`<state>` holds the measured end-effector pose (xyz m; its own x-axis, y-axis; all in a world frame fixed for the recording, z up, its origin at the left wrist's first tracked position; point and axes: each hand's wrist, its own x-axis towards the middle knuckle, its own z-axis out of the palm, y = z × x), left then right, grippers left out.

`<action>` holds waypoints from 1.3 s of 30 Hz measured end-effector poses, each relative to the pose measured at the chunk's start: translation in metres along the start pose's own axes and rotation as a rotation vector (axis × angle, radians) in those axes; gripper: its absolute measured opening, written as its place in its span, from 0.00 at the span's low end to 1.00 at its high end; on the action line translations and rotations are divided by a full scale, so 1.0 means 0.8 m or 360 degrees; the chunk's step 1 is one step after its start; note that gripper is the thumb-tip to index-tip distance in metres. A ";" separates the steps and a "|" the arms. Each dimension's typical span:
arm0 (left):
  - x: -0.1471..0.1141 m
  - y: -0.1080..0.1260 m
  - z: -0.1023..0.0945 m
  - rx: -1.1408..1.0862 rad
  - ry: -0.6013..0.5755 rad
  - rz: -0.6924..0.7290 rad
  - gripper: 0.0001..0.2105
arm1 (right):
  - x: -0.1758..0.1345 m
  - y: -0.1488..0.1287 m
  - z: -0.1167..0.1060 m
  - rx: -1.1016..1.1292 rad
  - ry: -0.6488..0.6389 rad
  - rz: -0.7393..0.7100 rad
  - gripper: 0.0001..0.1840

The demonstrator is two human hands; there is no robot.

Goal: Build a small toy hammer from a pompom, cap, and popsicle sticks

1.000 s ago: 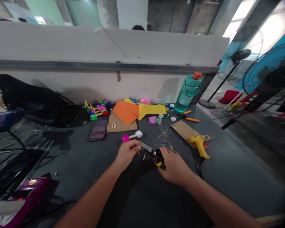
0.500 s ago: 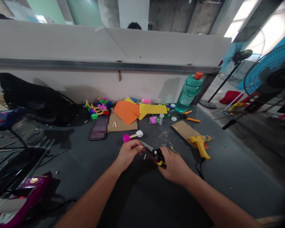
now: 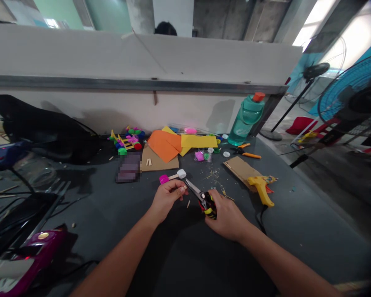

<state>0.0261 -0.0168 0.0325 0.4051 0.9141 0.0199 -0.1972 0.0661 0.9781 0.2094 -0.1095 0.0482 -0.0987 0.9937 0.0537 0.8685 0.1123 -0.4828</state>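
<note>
My right hand [image 3: 225, 212] is wrapped round the yellow, red and black handles of a pair of snips [image 3: 203, 197]. Their blades are parted and point up and left at my left fingertips. My left hand [image 3: 170, 199] pinches a tiny pale wooden piece [image 3: 185, 188], mostly hidden by the fingers, close beside the blades. A short wooden stick piece [image 3: 188, 203] lies on the dark table below. Just beyond my left hand lies a wooden stick [image 3: 173, 177] with a magenta cap [image 3: 164, 179] on one end and a white cap [image 3: 181, 173] on the other.
A yellow glue gun [image 3: 262, 189] rests at cardboard [image 3: 241, 171] on the right. Behind are orange paper [image 3: 163, 145], yellow paper [image 3: 200, 141], orange-handled pliers [image 3: 250, 155] and a teal bottle [image 3: 245, 119]. A purple device [image 3: 34, 255] stands at the left front.
The snips' blades have opened wider and sit slightly apart from my left fingertips. The little wooden piece shows a bit more in my left hand.
</note>
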 end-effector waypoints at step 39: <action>0.002 -0.003 -0.005 0.0030 -0.0005 -0.0028 0.07 | -0.003 -0.007 -0.005 -0.0207 -0.0069 0.0009 0.18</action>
<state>0.0234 -0.0142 0.0291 0.4114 0.9114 0.0032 -0.1732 0.0747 0.9820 0.2065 -0.1126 0.0542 -0.1123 0.9936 0.0120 0.9245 0.1089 -0.3653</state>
